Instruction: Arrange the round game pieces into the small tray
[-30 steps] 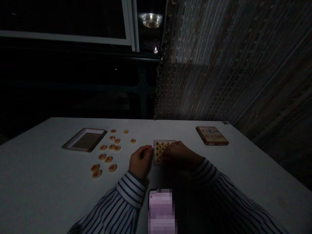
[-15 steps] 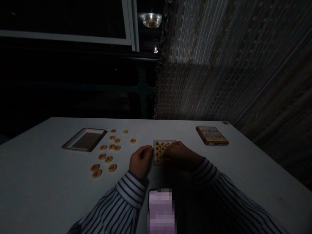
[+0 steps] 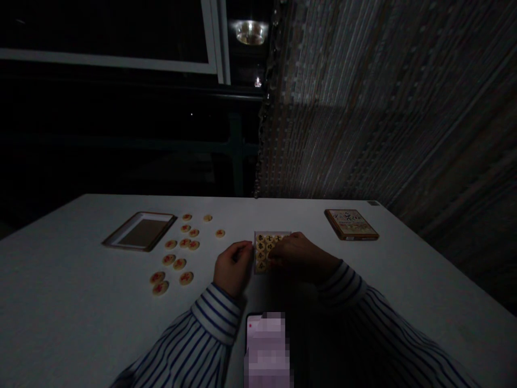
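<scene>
A shallow clear tray (image 3: 254, 269) in the middle of the white table (image 3: 100, 328) holds rows of round Chinese chess pieces (image 3: 260, 256) with black characters. My left hand (image 3: 232, 269) is closed at the tray's left side, its fingertips on the edge. Over the right part of the tray lies my right hand (image 3: 299, 258), fingers curled down among the pieces. It covers several of them, and what its fingertips grip is hidden. Left of my left hand, several loose Chinese chess pieces (image 3: 180, 264) with red characters are scattered face up.
An open box half (image 3: 151, 247) lies at the left, and a box lid with printed picture (image 3: 351, 223) at the right. Near the front edge is a phone (image 3: 266, 350), partly blurred out. A string curtain (image 3: 323, 134) hangs behind the table. The room is dim.
My right hand has shifted very slightly over the tray. The left hand, the tray and the loose pieces stay where they were.
</scene>
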Available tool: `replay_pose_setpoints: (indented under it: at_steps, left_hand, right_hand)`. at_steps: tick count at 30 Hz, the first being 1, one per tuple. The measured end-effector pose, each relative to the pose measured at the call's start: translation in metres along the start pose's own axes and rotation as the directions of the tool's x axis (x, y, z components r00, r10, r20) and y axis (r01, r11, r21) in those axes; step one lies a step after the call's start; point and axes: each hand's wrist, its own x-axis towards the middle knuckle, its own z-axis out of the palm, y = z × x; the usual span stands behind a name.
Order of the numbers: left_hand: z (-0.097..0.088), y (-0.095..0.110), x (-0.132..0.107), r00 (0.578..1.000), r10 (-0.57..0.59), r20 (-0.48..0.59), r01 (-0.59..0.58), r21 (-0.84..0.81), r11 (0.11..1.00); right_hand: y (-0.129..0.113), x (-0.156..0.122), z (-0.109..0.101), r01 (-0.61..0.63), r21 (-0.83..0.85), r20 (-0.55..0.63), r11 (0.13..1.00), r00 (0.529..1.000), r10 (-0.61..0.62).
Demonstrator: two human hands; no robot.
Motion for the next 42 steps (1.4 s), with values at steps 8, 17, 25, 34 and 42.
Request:
replay_pose_setpoints:
  at_steps: [8,17,25,34,42]
  left_hand:
    - [-0.001,0.001,0.000,1.000,-0.012,0.006,0.012,-0.009,1.000]
    - [-0.001,0.001,0.000,1.000,-0.013,0.002,0.013,0.009,1.000]
    - [0.000,-0.005,0.002,1.000,0.004,0.013,-0.004,0.001,1.000]
    - [0.000,-0.005,0.000,0.997,0.073,0.000,-0.073,0.074,0.995]
    - [-0.004,-0.005,-0.003,0.991,0.132,0.000,-0.130,0.195,0.972]
  right_hand:
    - [0.009,-0.012,-0.015,-0.049,0.013,-0.059,0.999,0.997,0.050]
    - [0.010,-0.016,-0.020,-0.069,0.001,-0.079,0.998,0.995,0.068]
    - [0.009,-0.016,-0.022,-0.064,-0.021,-0.058,0.998,0.996,0.063]
    - [0.009,-0.015,-0.021,-0.040,-0.019,-0.089,0.999,0.995,0.038]
    - [0.005,-0.017,-0.026,-0.045,-0.014,-0.115,0.999,0.992,0.043]
